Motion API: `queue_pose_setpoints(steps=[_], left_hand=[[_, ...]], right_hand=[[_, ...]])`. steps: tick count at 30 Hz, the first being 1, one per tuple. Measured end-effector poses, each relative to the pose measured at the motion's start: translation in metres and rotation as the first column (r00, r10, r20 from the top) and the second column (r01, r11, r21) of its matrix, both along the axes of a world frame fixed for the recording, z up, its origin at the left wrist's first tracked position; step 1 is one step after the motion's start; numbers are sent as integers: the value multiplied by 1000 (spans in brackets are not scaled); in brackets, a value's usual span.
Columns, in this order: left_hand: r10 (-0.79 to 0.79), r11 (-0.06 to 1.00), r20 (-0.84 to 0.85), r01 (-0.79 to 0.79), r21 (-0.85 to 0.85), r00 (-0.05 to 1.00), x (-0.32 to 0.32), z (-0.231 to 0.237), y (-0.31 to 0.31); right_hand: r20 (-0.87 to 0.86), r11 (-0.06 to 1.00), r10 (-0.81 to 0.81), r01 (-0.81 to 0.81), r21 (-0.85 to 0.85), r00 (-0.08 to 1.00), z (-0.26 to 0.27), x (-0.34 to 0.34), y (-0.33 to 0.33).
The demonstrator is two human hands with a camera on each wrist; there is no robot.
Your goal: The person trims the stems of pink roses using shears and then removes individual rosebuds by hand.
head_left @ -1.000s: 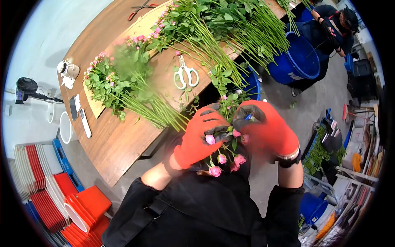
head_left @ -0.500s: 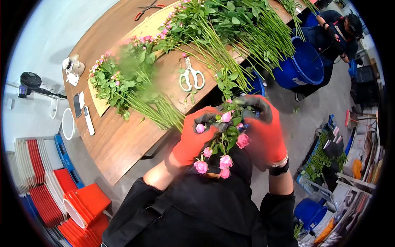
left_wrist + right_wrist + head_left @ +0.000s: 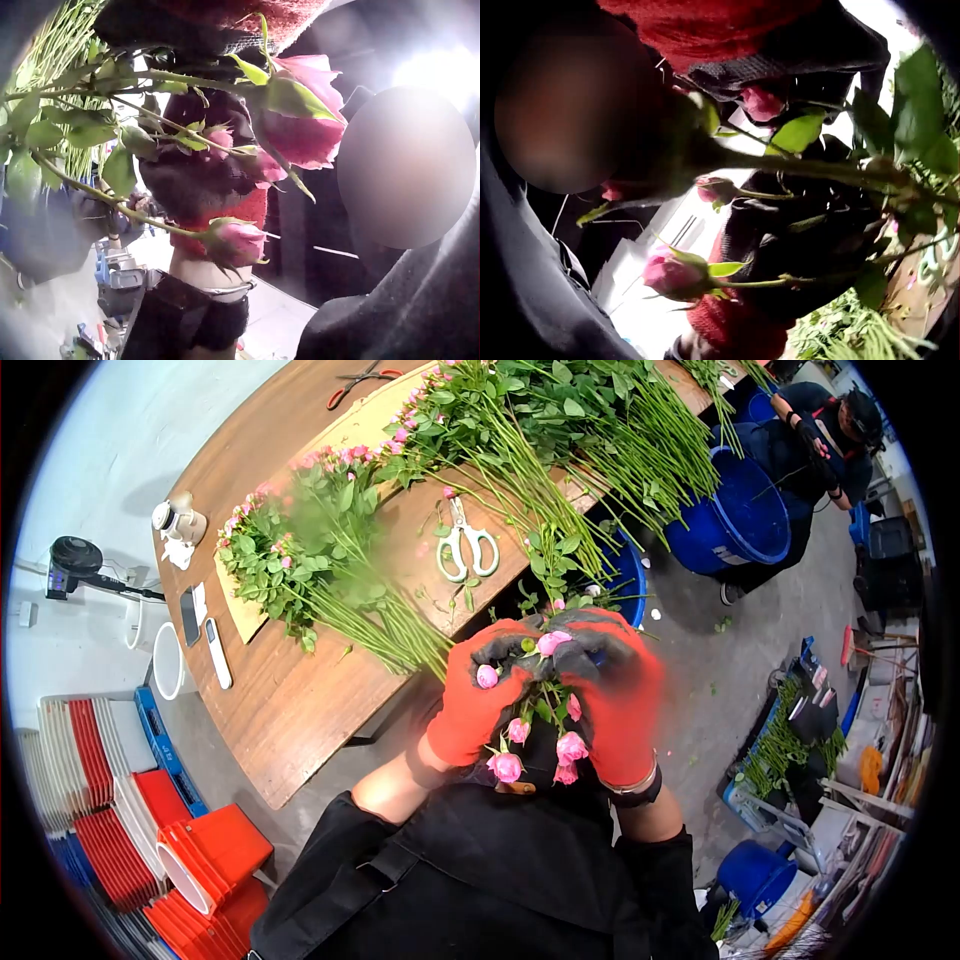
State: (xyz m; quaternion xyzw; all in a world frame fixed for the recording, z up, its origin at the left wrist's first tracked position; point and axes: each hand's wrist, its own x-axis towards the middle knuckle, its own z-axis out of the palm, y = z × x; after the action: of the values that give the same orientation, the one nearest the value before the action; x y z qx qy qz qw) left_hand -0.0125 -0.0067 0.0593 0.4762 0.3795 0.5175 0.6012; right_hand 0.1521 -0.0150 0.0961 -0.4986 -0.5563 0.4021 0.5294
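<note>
Pink spray roses (image 3: pixel 570 747) on leafy green stems hang heads-down in front of the person's body, between two hands in red gloves with black palms. The left hand (image 3: pixel 472 695) grips the stems, and one rose bud (image 3: pixel 487 676) pokes out by its thumb. The right hand (image 3: pixel 618 695) curls its fingers round the same stems from the other side, its fingertips at a pink bloom (image 3: pixel 553 643). In the left wrist view, a large rose (image 3: pixel 304 112) and a smaller bud (image 3: pixel 236 244) stand out from the stems. The stems between the palms are partly hidden.
A wooden table (image 3: pixel 290 730) bears heaps of cut roses (image 3: pixel 560 410), white-handled scissors (image 3: pixel 467 550), red-handled pliers (image 3: pixel 362 380) and a phone (image 3: pixel 190 615). Blue buckets (image 3: pixel 735 520) stand right, by another person (image 3: pixel 825 450). Red crates (image 3: pixel 215 860) are stacked at the left.
The right hand first moved off to the right, its fingers spread, then came back in and closed round the stems. The left hand kept its grip while more blooms came into sight.
</note>
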Motion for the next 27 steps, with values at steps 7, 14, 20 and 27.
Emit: queue_pose_setpoints(steps=[7, 14, 20, 27], left_hand=[[-79, 995, 72, 83, -55, 994, -2, -12, 3], [-84, 984, 109, 99, -145, 991, -1, -6, 3], [-94, 982, 213, 126, -142, 972, 0, 1, 4], [-105, 988, 135, 119, -99, 985, -6, -10, 2]], right_hand=[[-385, 957, -17, -96, -273, 923, -7, 0, 1], [-207, 991, -62, 36, -126, 976, -1, 12, 16], [80, 992, 122, -124, 19, 989, 6, 15, 15], [-290, 969, 188, -225, -100, 938, -8, 22, 16]])
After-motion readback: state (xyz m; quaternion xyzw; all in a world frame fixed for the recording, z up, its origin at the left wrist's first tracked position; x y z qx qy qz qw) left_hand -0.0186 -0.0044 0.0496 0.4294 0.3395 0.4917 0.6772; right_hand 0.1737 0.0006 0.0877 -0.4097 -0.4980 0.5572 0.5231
